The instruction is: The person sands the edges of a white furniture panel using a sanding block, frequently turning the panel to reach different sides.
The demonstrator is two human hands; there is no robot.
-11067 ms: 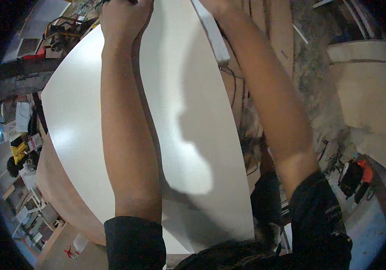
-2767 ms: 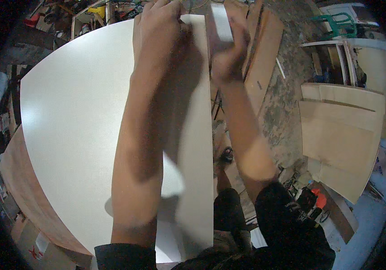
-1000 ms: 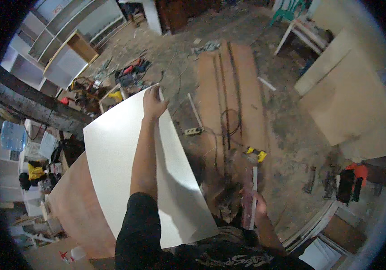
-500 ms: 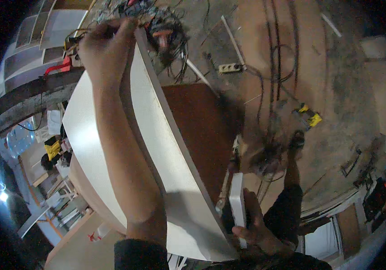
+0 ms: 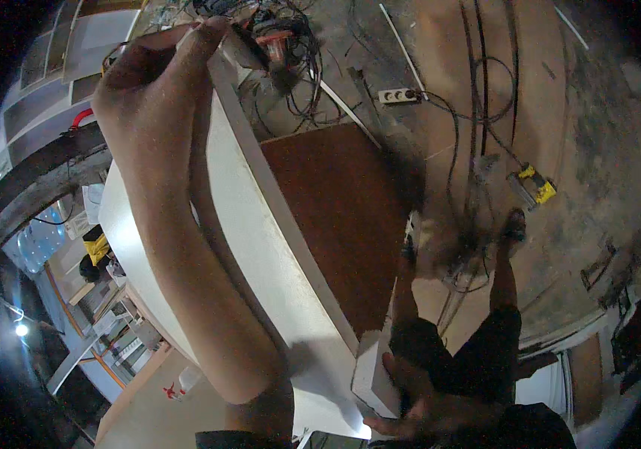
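A large white board (image 5: 253, 217) runs diagonally in front of me, its narrow long edge facing right. My left hand (image 5: 160, 71) is at the far end of this edge, the forearm crossing over the board. Its fingers are closed in a pinch. Beside the fingertips shows a short flat greyish piece (image 5: 244, 49); whether they grip it or the board's corner is unclear. My right hand (image 5: 418, 400) is closed around a white rectangular block (image 5: 376, 374), which sits against the near end of the long edge. Shadow partly hides the right fingers.
A brown panel (image 5: 335, 224) lies right of the board. Tangled cables and tools (image 5: 283, 52) lie beyond it. On the floor are a power strip (image 5: 399, 96), a yellow-and-black tool (image 5: 534, 185) and loose cords. My legs (image 5: 485, 329) stand at right. A light (image 5: 21, 329) shines at left.
The white block has moved left and down, from beside the edge to against its near end. My left hand has shifted left, and the greyish piece now shows by its fingertips.
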